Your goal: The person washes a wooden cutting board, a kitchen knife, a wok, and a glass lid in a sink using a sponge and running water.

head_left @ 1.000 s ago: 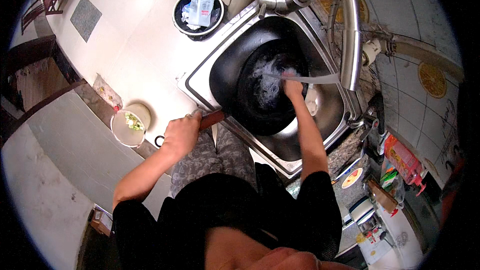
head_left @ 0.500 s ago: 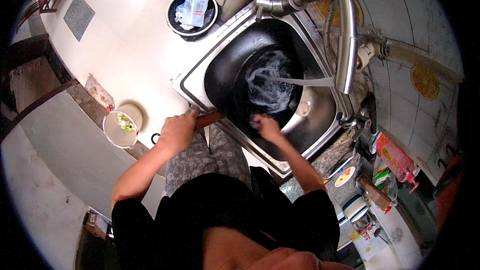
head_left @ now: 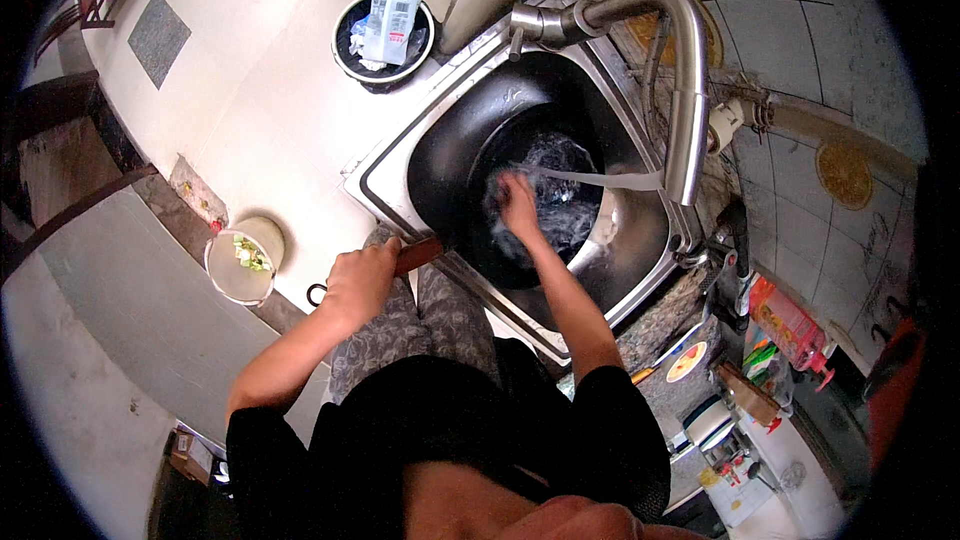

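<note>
A large black wok (head_left: 470,155) sits tilted in a steel sink (head_left: 640,240). My left hand (head_left: 362,280) is shut on the wok's brown wooden handle (head_left: 418,255) at the sink's near edge. My right hand (head_left: 520,208) is inside the wok, pressed against its wet bottom; I cannot tell whether it holds anything. A stream of water (head_left: 600,180) runs from the curved steel tap (head_left: 685,90) into the wok beside that hand.
A black bin (head_left: 385,35) with a plastic package in it stands on the pale floor. A small white pot (head_left: 243,265) with green scraps lies below left. Bottles and jars (head_left: 790,325) crowd the counter at right. Tiled wall behind the tap.
My right hand went from the wok's far side to its near rim, then back to the middle of the bottom. My left hand stayed on the handle. Water keeps running.
</note>
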`<state>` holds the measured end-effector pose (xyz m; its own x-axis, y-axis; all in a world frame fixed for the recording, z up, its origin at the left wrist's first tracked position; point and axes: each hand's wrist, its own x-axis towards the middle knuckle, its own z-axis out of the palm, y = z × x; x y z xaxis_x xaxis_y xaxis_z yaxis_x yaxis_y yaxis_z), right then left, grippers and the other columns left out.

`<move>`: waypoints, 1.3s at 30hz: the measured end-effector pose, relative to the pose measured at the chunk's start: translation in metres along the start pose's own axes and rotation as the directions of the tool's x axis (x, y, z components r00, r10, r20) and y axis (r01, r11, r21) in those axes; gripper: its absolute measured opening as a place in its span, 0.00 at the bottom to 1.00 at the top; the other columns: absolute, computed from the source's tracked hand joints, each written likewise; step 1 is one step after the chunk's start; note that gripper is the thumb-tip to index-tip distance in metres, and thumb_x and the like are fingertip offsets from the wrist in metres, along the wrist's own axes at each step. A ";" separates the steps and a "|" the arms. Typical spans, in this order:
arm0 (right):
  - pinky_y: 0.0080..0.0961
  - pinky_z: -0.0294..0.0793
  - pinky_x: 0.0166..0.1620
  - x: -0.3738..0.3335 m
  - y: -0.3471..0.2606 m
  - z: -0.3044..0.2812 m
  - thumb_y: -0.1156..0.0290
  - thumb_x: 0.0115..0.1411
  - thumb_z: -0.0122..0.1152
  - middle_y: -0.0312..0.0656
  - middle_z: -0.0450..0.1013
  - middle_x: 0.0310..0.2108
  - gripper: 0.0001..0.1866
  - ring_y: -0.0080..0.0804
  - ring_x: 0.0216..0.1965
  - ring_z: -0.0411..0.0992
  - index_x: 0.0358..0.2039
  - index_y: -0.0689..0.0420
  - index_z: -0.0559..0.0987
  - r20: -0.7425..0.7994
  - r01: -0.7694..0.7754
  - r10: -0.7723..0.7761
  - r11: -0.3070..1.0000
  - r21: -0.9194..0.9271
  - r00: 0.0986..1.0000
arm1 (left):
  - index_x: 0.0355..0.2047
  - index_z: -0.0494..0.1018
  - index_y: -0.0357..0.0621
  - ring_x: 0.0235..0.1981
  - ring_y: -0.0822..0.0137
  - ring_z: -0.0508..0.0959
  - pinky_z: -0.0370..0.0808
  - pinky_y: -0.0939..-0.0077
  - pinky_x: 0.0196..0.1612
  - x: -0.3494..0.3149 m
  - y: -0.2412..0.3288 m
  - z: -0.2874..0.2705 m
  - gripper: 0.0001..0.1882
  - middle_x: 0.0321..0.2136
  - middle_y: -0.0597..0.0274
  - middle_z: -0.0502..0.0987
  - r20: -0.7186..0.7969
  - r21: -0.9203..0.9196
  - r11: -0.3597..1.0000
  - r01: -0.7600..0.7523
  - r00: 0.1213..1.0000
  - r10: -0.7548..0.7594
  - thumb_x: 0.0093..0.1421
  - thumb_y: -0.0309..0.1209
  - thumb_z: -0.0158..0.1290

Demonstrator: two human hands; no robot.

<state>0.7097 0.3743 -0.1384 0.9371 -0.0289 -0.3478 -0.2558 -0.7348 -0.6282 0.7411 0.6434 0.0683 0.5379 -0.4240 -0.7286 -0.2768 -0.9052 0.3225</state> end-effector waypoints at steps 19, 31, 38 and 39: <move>0.37 0.63 0.29 0.057 0.049 -0.071 0.70 0.49 0.49 0.49 0.63 0.27 0.09 0.44 0.29 0.64 0.32 0.56 0.69 -0.524 -0.299 -0.057 0.766 -0.569 0.850 | 0.34 0.61 0.39 0.25 0.55 0.75 0.72 0.67 0.26 -0.005 -0.003 -0.001 0.11 0.23 0.51 0.73 0.032 -0.018 1.000 0.020 0.999 -0.020 0.48 0.24 0.43; 0.24 0.55 0.46 0.048 -0.076 -0.011 0.71 0.53 0.44 0.44 0.60 0.41 0.17 0.32 0.42 0.58 0.43 0.61 0.58 0.043 -0.230 0.408 0.421 0.877 0.912 | 0.32 0.62 0.39 0.25 0.59 0.76 0.73 0.71 0.24 -0.005 0.003 0.009 0.09 0.23 0.52 0.73 -0.034 0.097 0.995 -0.005 0.999 0.008 0.49 0.24 0.42; 0.19 0.63 0.33 -0.086 0.053 -0.055 0.74 0.52 0.47 0.36 0.65 0.33 0.11 0.21 0.30 0.61 0.38 0.57 0.66 0.779 -0.358 0.058 0.907 0.220 0.625 | 0.34 0.62 0.38 0.25 0.58 0.76 0.73 0.69 0.25 -0.006 0.004 0.009 0.10 0.23 0.52 0.73 0.030 0.041 0.999 -0.004 1.000 0.003 0.49 0.24 0.42; 0.19 0.63 0.30 -0.081 0.072 -0.062 0.75 0.51 0.48 0.35 0.65 0.27 0.05 0.20 0.26 0.61 0.31 0.57 0.67 0.826 -0.065 -0.035 0.994 0.086 0.563 | 0.34 0.61 0.38 0.25 0.57 0.76 0.73 0.69 0.25 -0.005 0.004 0.007 0.10 0.23 0.51 0.73 0.038 0.050 0.999 -0.008 0.999 0.006 0.49 0.24 0.42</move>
<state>0.6298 0.2817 -0.1125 0.3406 0.5689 -0.7485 -0.3354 -0.6702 -0.6620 0.7319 0.6423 0.0691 0.5058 -0.4284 -0.7487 -0.3207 -0.8991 0.2978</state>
